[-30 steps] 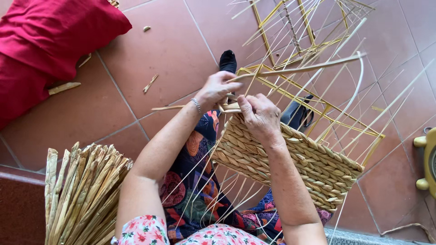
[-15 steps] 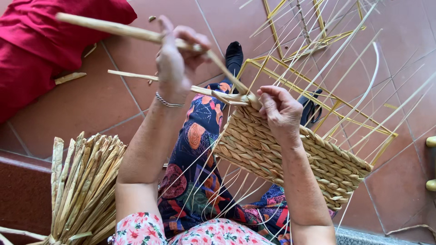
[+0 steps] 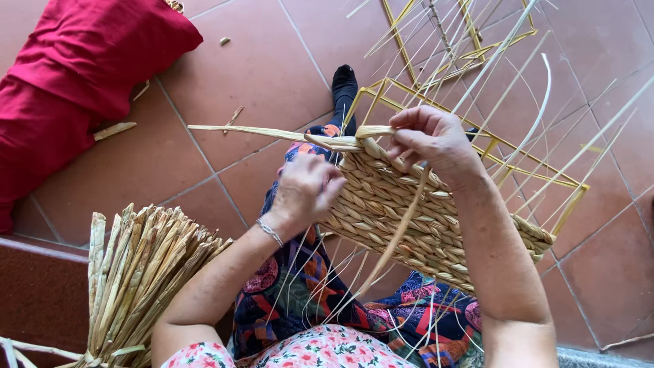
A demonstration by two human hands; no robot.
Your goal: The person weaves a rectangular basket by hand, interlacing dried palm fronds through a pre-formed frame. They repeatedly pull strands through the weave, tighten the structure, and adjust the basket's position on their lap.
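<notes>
A half-woven straw basket (image 3: 415,225) on a yellow wire frame (image 3: 538,163) rests across my lap. My right hand (image 3: 429,143) pinches a flat straw strand (image 3: 398,232) at the top edge of the weave; the strand trails down over the woven wall. My left hand (image 3: 306,191) presses against the left side of the basket, fingers curled on the weave. Another long strand (image 3: 259,131) sticks out to the left from the rim. Thin pale stakes rise from the frame beyond my hands.
A bundle of dried straw leaves (image 3: 136,279) lies at my lower left. A red cushion (image 3: 75,75) sits on the terracotta tile floor (image 3: 259,61) at upper left. Loose straw scraps (image 3: 112,131) dot the tiles. My black-socked foot (image 3: 344,82) points forward.
My left hand has come down from pulling a long strand high up and now rests against the basket's side. My right hand stays at the rim, holding a strand.
</notes>
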